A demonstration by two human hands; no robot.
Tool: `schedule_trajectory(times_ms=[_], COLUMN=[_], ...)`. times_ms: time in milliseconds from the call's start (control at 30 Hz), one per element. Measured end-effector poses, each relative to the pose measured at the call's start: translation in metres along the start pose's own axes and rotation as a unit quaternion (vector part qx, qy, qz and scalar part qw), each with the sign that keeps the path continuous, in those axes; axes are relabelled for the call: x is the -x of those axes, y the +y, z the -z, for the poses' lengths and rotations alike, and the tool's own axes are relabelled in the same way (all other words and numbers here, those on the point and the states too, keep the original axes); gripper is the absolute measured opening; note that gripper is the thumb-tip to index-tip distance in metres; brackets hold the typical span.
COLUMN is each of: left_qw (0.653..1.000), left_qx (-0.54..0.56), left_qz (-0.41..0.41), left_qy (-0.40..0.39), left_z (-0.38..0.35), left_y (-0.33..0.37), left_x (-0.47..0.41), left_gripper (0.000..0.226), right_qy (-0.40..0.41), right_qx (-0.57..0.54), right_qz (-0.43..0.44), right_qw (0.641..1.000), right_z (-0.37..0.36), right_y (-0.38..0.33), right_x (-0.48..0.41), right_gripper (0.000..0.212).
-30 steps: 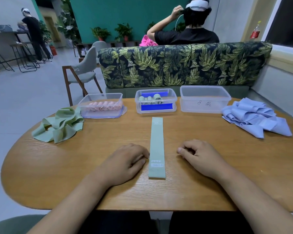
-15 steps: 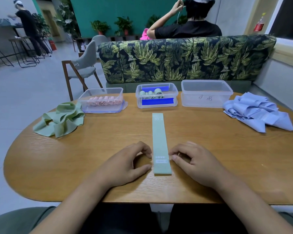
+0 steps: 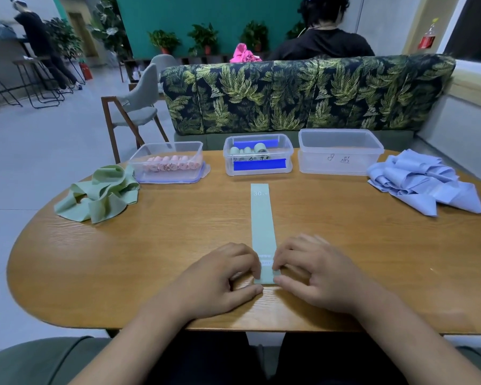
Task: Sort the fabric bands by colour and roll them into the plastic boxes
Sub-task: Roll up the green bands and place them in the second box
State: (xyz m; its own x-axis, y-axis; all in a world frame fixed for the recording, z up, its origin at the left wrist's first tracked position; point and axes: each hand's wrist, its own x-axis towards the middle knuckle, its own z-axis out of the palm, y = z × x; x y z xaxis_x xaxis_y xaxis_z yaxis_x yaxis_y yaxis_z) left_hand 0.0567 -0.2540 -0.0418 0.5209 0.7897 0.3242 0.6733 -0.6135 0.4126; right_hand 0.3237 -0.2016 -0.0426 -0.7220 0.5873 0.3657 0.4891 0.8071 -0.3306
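Matt green fabric band on a grained, satin-finished wooden table, clear glossy plastic boxes behind

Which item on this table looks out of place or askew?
Little stands out. The left box sits on its own lid, which juts out at the right. The green pile and blue pile are unsorted heaps.

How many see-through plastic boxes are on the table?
3, in a row at the table's far edge: the left box with pink rolls, the middle box with green rolls, and the right box, which looks empty. None seems hidden.
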Motion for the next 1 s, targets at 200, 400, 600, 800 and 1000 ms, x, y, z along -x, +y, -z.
schedule_trajectory(times_ms=[200,400,600,800,1000], left_qw=[0.999,0.999,0.999,0.999,0.999], left_qx=[-0.027,-0.027,-0.001,-0.016,-0.022], left_qz=[-0.004,0.003,0.037,0.022,0.019], left_qy=[0.022,0.028,0.039,0.021,0.037], left_z=[-0.007,-0.008,-0.005,-0.004,-0.008], left_y=[0.004,0.004,0.005,0.006,0.004], left_x=[-0.001,-0.001,-0.002,-0.003,0.002], left_gripper=[0.017,0.013,0.012,0.011,0.015], right_qy=[-0.009,0.002,0.005,-0.004,0.018], right_qx=[0.002,0.017,0.018,0.017,0.024], right_qz=[0.029,0.035,0.023,0.026,0.033], right_qw=[1.0,0.999,1.0,0.999,0.999], right_z=[-0.003,-0.007,-0.008,-0.01,-0.012], right_y=[0.0,0.003,0.005,0.006,0.005], right_x=[0.0,0.0,-0.001,-0.001,0.001], right_gripper=[0.016,0.013,0.013,0.009,0.009])
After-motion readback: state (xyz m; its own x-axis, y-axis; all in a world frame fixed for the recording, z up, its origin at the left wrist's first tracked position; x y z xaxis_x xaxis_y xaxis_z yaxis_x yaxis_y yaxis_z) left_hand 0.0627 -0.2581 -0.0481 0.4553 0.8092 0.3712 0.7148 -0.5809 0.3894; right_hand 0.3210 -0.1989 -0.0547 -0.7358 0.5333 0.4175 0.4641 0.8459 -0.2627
